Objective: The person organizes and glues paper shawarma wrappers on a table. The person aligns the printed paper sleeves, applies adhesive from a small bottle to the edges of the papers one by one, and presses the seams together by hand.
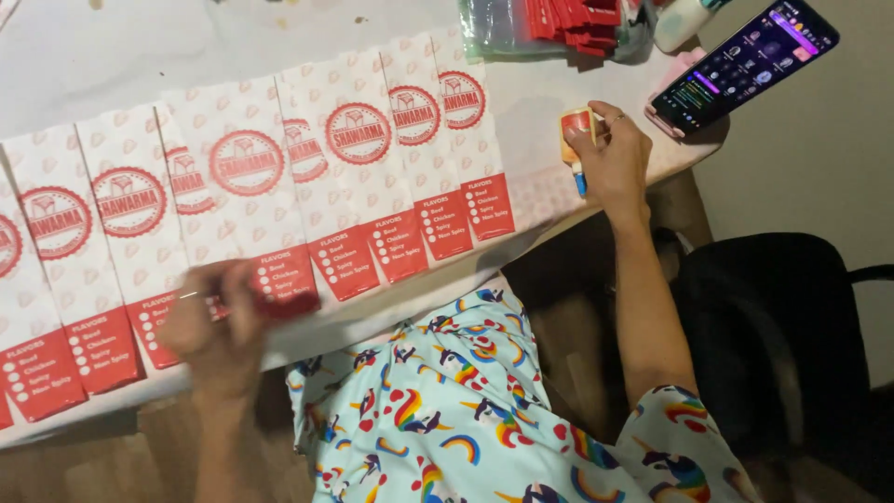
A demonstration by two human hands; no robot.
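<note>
Several white and red paper bags (251, 186) lie flat in an overlapping row across the white table (112, 47). My left hand (216, 321), blurred by motion, presses on the red bottom flap (287, 300) of one bag at the table's near edge. My right hand (610, 158) rests on the table to the right of the row and grips a small glue bottle (575, 130) with a red label and a blue tip pointing toward me.
A phone (745, 63) with a lit screen leans at the table's far right corner. A stack of red packets in clear plastic (549, 23) lies at the back. A black chair (782, 335) stands to my right, below the table edge.
</note>
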